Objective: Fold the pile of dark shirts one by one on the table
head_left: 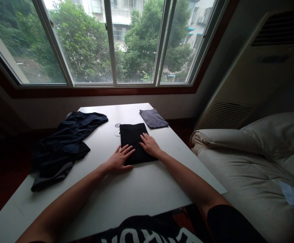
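A black folded garment [134, 135] lies flat on the white table [147, 189], roughly square in outline. My left hand [120, 158] rests on its near left part, fingers spread and thumb along the near edge. On its right side lies my right hand [149, 145], palm down with the fingers stretched out. Both hands press on the cloth without gripping it. What kind of garment it is, I cannot tell. Just left of its far corner, two small round marks or discs [117, 133] show on the tabletop.
A loose heap of dark clothes [71, 135] hangs over the table's left edge. At the far right lies a grey folded cloth [154, 118]. A pale padded sofa [240, 162] with a sheet of paper [293, 193] stands to the right. Beyond the table is a window [113, 84].
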The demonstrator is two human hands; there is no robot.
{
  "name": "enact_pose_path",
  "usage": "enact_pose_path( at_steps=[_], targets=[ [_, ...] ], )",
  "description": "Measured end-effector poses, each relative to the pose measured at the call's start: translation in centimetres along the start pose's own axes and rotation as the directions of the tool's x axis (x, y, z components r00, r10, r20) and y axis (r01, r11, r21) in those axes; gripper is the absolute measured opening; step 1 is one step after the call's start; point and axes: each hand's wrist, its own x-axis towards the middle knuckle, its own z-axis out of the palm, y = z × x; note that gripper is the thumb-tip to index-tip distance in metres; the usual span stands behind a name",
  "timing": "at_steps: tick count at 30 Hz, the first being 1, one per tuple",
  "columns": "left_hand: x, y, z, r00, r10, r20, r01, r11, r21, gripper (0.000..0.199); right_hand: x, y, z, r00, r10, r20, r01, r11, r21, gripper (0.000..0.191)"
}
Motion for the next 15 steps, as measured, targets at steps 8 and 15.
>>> enact_pose_path(
  at_steps=[8,15],
  targets=[
    [0.3,3.8,-0.4,0.989,0.149,0.021,-0.147,0.986,-0.077,0.067,0.7,1.6,1.0,0.995,0.081,0.055,-0.083,0.996,0.044,0.055],
    [0.5,2.5,-0.2,0.98,0.198,0.009,-0.194,0.966,-0.169,0.056,0.2,3.0,1.0,0.983,0.183,0.02,-0.183,0.982,0.035,0.053]
  ],
)
